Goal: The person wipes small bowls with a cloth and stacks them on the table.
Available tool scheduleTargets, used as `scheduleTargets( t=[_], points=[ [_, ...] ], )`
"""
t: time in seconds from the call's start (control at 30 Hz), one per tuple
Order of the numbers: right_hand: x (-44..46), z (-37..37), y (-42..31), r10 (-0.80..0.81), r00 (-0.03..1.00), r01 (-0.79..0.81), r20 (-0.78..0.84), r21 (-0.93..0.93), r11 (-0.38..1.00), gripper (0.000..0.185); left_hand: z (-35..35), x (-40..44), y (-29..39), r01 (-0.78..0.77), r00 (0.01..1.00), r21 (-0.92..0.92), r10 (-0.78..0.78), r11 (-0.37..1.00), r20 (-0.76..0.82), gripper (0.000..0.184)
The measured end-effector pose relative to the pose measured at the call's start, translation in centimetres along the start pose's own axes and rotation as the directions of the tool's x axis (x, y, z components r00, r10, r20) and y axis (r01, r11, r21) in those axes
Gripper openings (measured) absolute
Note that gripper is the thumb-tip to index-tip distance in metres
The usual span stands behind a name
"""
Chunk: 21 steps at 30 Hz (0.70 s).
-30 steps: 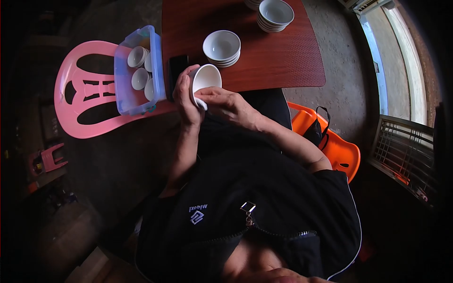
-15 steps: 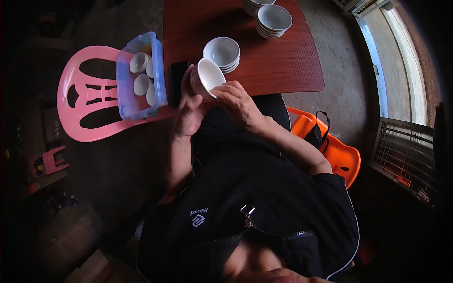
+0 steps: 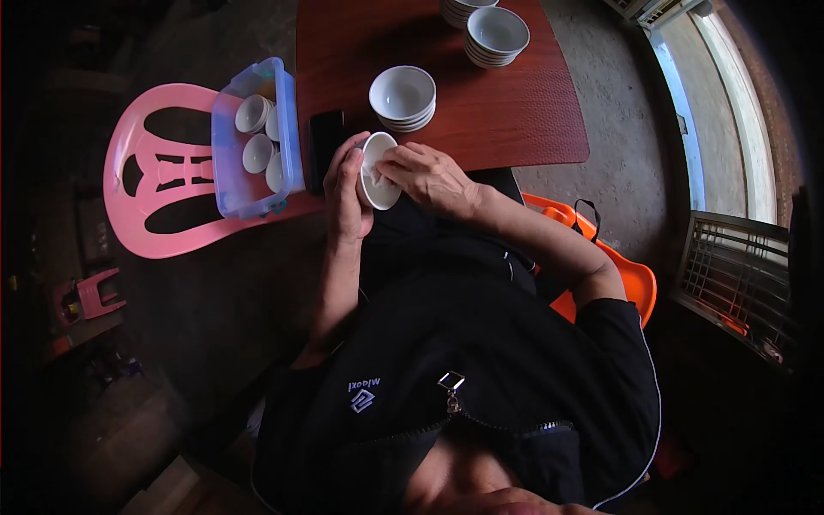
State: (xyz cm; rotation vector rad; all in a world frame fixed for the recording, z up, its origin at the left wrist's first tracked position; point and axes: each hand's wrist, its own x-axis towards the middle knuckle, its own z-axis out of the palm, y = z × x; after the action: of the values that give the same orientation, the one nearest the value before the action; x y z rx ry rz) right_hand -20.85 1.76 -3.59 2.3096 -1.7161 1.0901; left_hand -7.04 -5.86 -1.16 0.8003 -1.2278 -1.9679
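Note:
My left hand (image 3: 346, 190) is wrapped round the outside of a white bowl (image 3: 384, 190), which is tilted with its opening facing right. The fingers of my right hand (image 3: 421, 176) reach into that bowl, pinching a small white cloth or tissue (image 3: 376, 174) against its inner wall. Just beyond, a stack of white bowls (image 3: 402, 93) stands near the front edge of the red-brown table (image 3: 506, 112). A dark phone-like object (image 3: 325, 142) lies by the table's left edge, close to my left hand.
More stacked bowls (image 3: 497, 34) stand at the table's far side. A translucent blue bin (image 3: 230, 180) with several small bowls (image 3: 257, 154) rests on a pink chair (image 3: 129, 202) at the left. An orange chair (image 3: 633, 279) is at the right, near a metal rack (image 3: 730, 283).
The held bowl has come closer to my body and turned. My right fingers have moved from its rim to its inside, where the white cloth shows. The right elbow has shifted outward.

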Motion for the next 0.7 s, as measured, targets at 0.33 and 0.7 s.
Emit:
scheduleTargets(
  t=[0.33, 0.7],
  points=[
    [1.1, 1.1, -1.0, 0.048, 0.996, -0.044, -0.071, 0.066, 0.997, 0.032, 0.2, -0.6, -1.1, 0.102, 0.994, -0.157, -0.106, 0.982, -0.014, 0.043],
    [1.8, -3.2, -3.0, 0.327, 0.717, -0.680, 0.616, 0.722, 0.131, 0.030, -0.2, -0.5, -0.8, -0.082, 0.997, 0.057, 0.082, 0.995, 0.014, 0.047]
  ],
)
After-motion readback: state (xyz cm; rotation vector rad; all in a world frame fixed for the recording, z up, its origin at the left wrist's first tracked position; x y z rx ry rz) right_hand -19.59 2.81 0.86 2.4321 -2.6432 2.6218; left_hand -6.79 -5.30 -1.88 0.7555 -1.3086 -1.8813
